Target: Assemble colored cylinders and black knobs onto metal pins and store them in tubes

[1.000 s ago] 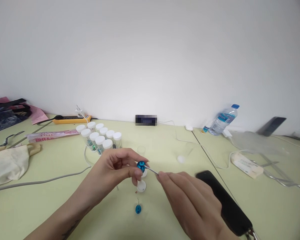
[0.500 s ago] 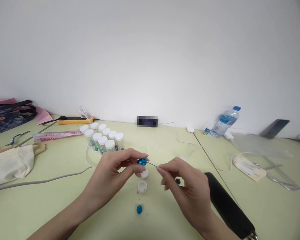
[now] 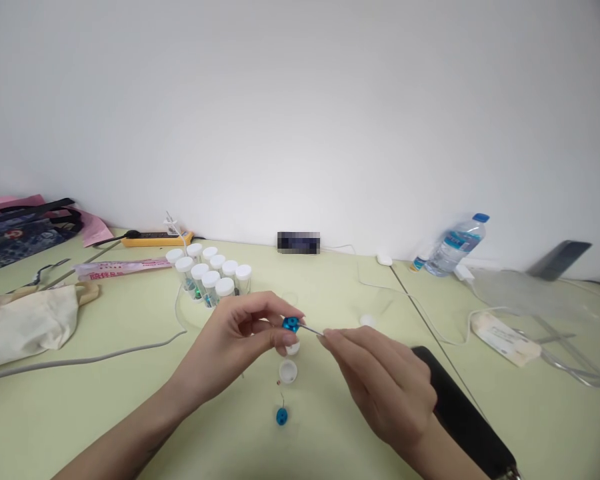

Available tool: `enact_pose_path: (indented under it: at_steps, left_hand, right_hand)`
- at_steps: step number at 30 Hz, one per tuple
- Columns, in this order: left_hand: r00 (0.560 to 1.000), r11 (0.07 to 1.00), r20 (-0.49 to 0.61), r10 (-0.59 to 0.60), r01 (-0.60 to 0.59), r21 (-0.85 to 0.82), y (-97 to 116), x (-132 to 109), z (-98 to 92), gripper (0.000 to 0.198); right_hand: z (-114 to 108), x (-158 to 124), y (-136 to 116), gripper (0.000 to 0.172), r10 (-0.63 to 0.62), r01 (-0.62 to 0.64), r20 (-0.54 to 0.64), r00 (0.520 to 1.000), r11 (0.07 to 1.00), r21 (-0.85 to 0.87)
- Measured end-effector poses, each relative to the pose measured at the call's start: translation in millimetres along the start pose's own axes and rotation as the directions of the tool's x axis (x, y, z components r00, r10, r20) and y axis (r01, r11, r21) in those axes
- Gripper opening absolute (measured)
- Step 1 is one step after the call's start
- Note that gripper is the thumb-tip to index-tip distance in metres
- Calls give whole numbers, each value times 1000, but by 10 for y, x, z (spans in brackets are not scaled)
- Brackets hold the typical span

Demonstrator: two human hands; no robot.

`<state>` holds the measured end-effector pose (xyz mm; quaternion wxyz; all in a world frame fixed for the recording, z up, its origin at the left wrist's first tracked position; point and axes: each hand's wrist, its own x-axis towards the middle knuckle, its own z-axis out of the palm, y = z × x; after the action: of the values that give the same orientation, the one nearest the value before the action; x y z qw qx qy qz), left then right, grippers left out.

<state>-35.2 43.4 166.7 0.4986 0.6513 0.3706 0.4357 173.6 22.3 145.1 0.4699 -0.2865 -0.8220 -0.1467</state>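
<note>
A small shiny blue piece with holes (image 3: 291,324) is pinched between the thumb and fingers of my left hand (image 3: 245,330). My right hand (image 3: 380,380) grips a thin metal rod (image 3: 310,329), perhaps a small screwdriver, whose far end meets the blue piece; its handle is hidden by the fingers. Just below the left fingertips are a white cap (image 3: 293,347) and an open white cap (image 3: 288,371) with something tiny inside. Nearer to me on the table lies a second blue piece (image 3: 281,417) with a thin bent wire beside it.
Several clear vials with white lids (image 3: 211,279) stand left of centre. A black strap (image 3: 465,413) lies right of my right hand. A water bottle (image 3: 455,247), a cable (image 3: 425,320) and a power strip (image 3: 155,239) are farther back. A cloth bag (image 3: 35,320) is at left.
My right hand has turned over so its back faces up, with the fingers straighter along the rod. The left hand still holds the blue piece. The whole view has shifted slightly.
</note>
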Motion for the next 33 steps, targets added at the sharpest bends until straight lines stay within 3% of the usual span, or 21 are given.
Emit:
enact_pose_path:
  at_steps: [2, 4, 6, 8, 10, 12, 14, 17, 19, 20, 22, 24, 25, 27, 29, 31, 32, 33]
  left_hand:
    - [998, 990, -10, 69, -67, 120, 14, -11, -1, 10]
    - [989, 956, -18, 149, -140, 259, 21, -28, -4, 13]
    - [972, 892, -18, 234, -207, 401, 13, -49, -9, 18]
    - [950, 810, 3, 312, -268, 522, -6, -71, -13, 23]
    - [925, 733, 35, 378, -322, 599, -29, -88, -12, 28]
    - [899, 682, 57, 435, -370, 631, -51, -95, -6, 33]
    - [872, 657, 67, 485, -414, 631, -68, -89, 4, 38]
    - [877, 684, 86, 473, -428, 591, -79, -65, 9, 40]
    - [916, 742, 87, 392, -370, 559, -70, -51, 6, 34]
    - [935, 772, 81, 346, -333, 542, -59, -48, 4, 32]
    - [960, 821, 69, 273, -270, 503, -27, -47, 2, 26]
    - [968, 855, 62, 244, -245, 457, 10, -54, 4, 21]
    - [968, 866, 61, 243, -245, 437, 26, -58, 5, 19]
    - [965, 868, 63, 255, -258, 424, 47, -66, 7, 14]
    - [956, 845, 72, 283, -284, 453, 45, -70, 7, 13]
    - [938, 799, 80, 337, -330, 503, 17, -66, 8, 13]
    - [920, 766, 80, 384, -365, 529, -5, -61, 12, 14]
    - [897, 730, 83, 434, -404, 552, -29, -53, 16, 15]
  right_hand:
    - [14, 35, -29, 21, 153, -157, 42, 987, 979, 129]
    - [18, 77, -53, 12, 343, -375, 156, 926, 881, 290]
    - [20, 113, -65, 10, 513, -613, 336, 790, 655, 441]
    - [32, 134, -62, 17, 585, -769, 514, 627, 362, 527]
    - [57, 137, -45, 21, 574, -814, 625, 529, 135, 565]
    - [89, 128, -24, 22, 548, -807, 672, 498, 10, 590]
    - [113, 121, -8, 22, 541, -796, 679, 496, -31, 605]
    - [127, 120, -5, 20, 577, -791, 634, 514, 34, 610]
    - [124, 114, -15, 17, 616, -784, 554, 560, 178, 595]
    - [121, 105, -19, 15, 628, -763, 485, 609, 295, 575]
    - [113, 70, -19, 10, 576, -627, 273, 771, 612, 482]
    - [102, 21, -8, 12, 339, -336, 41, 940, 900, 277]
    - [97, -4, -2, 16, 172, -165, -29, 985, 974, 152]
    - [94, -42, 2, 20, -104, 102, -54, 993, 994, -40]
    - [102, -55, -14, 21, -158, 155, -30, 987, 985, -81]
    - [117, -37, -43, 15, 34, -34, 6, 999, 998, 57]
    - [124, -18, -56, 12, 195, -203, 60, 979, 962, 182]
    - [129, 5, -63, 9, 357, -390, 158, 921, 863, 320]
